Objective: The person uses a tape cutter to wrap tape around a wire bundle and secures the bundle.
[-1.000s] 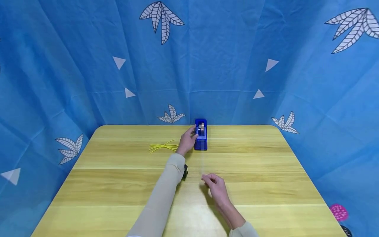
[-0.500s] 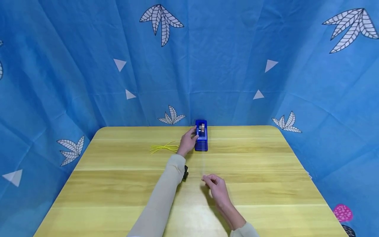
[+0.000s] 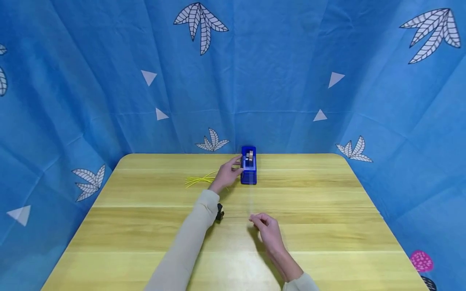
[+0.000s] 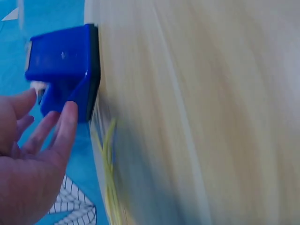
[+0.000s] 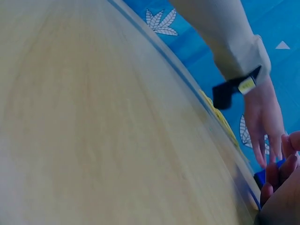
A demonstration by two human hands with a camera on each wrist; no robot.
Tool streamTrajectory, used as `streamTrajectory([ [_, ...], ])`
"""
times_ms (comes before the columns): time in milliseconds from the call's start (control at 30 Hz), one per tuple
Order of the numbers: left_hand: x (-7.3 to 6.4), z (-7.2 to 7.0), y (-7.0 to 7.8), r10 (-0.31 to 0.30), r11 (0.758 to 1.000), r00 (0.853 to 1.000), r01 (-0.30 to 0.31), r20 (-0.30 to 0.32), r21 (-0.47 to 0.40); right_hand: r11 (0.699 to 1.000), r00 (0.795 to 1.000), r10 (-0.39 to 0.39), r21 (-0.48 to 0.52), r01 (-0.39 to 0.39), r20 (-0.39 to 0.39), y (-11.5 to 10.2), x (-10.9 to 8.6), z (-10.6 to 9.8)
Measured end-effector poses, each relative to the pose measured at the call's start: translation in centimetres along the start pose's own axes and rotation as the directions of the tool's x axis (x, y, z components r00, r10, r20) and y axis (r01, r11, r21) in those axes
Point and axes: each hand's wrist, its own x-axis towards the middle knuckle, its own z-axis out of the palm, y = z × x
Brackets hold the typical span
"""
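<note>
A blue tape dispenser [image 3: 249, 176] stands at the far edge of the table, with a roll of tape in it. From its front a clear strip of tape [image 3: 251, 198] stretches toward me. My right hand [image 3: 269, 233] pinches the near end of this strip between thumb and fingertips, above the table. My left hand [image 3: 226, 174] is at the dispenser's left side, fingers extended and spread. In the left wrist view, the fingertips [image 4: 70, 110] overlap the dispenser's lower side, and the fingers do not wrap round it.
Thin yellow strands [image 3: 196, 180] lie in a loose bundle left of the dispenser, partly behind the left hand. The wooden table [image 3: 320, 238] ends at a blue patterned curtain [image 3: 276, 81] at the back and sides. A black wrist device [image 3: 220, 212] sits under the left sleeve.
My left hand has eased off slightly to the left from the dispenser, its forearm shifting left too. The right hand keeps its pinch on the tape in nearly the same place.
</note>
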Motion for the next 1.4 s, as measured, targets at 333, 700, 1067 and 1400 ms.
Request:
streamTrajectory([
  [333,-2.9,-6.0,-2.9,0.057,0.998,0.998,-0.057,0.02,-0.005,1.0,1.0,0.007,-0.001,-0.007,0.01,0.0,-0.2,0.0],
  [700,-5.4,-10.8,-5.5,0.03,1.0,0.999,-0.03,-0.036,0.009,1.0,1.0,0.01,0.001,-0.01,0.004,0.0,-0.1,-0.1],
  [1067,-6.3,-13.2,-7.7,-0.072,0.997,0.996,0.074,-0.049,0.034,1.0,1.0,0.014,0.0,-0.014,0.012,-0.3,-0.1,-0.1],
  [1400,-6.6,-14.2,-8.2,-0.131,0.99,0.991,0.13,0.015,0.063,1.0,1.0,0.018,-0.006,-0.018,0.019,-0.4,0.0,-0.1],
])
